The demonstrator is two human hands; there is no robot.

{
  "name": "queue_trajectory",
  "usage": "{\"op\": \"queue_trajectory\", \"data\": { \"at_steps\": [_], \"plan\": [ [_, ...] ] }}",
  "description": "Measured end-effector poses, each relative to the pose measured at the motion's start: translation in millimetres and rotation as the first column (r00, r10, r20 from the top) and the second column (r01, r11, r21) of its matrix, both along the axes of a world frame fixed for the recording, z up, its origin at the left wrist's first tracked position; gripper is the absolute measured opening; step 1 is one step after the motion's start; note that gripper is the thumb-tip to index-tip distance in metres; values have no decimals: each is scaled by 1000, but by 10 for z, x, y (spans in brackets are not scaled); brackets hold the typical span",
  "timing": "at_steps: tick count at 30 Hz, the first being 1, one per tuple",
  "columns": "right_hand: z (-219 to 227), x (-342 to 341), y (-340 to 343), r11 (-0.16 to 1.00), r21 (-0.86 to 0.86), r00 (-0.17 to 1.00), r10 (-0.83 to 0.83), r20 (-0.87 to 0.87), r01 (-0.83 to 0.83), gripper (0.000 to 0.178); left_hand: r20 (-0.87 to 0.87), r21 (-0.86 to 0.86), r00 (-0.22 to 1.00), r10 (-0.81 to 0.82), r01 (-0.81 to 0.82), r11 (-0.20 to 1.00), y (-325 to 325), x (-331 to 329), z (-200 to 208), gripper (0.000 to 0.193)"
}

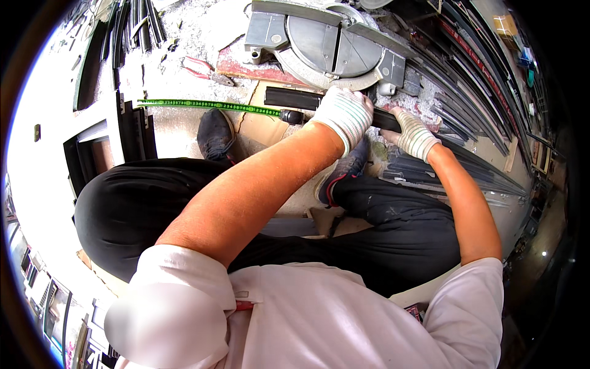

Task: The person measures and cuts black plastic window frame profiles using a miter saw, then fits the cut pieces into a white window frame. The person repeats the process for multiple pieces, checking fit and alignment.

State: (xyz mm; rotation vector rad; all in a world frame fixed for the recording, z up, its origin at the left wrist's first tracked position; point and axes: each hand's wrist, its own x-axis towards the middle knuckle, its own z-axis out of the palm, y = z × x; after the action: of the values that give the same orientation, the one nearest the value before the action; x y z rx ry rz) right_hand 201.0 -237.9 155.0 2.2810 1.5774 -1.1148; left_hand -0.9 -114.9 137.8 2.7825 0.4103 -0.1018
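Observation:
A straight black profile bar [294,98] lies crosswise in front of the saw, and both of my gloved hands are on it. My left hand [345,117], in a white striped glove, is closed over its middle. My right hand [413,133], gloved alike, is closed at its right end. From beside my left wrist pokes the dark case of a tape measure [292,116]. Its green blade [209,105] runs out to the left. Whether my left hand also grips the case, I cannot tell. My fingertips are mostly hidden.
Beyond the bar stands a grey mitre saw base [335,46] with a slotted round table. Red-handled pliers [209,71] lie on the dusty floor to its left. Long dark profiles [473,74] are heaped at the right. A black frame [98,144] stands by my left knee.

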Motion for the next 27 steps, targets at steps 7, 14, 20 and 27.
{"op": "queue_trajectory", "data": {
  "at_steps": [7, 14, 20, 27],
  "plan": [
    [-95, 184, -99, 1000, -2, 987, 10, 159, -10, 41, -68, -51, 997, 30, -33, 998, 154, -44, 80, 26],
    [-174, 465, -293, 999, 28, 985, 10, 175, -15, 44, -52, -115, 998, 40, -46, 992, 284, -97, 58, 26],
    [-112, 638, -352, 1000, -3, 965, 11, 263, -10, 47, -85, -510, 991, 99, -129, 851, 778, -255, -45, 50],
    [26, 613, -306, 1000, -23, 961, 12, 275, -5, 43, -277, -927, 851, 447, -113, -359, 821, -539, -430, 73]
  ]
}}
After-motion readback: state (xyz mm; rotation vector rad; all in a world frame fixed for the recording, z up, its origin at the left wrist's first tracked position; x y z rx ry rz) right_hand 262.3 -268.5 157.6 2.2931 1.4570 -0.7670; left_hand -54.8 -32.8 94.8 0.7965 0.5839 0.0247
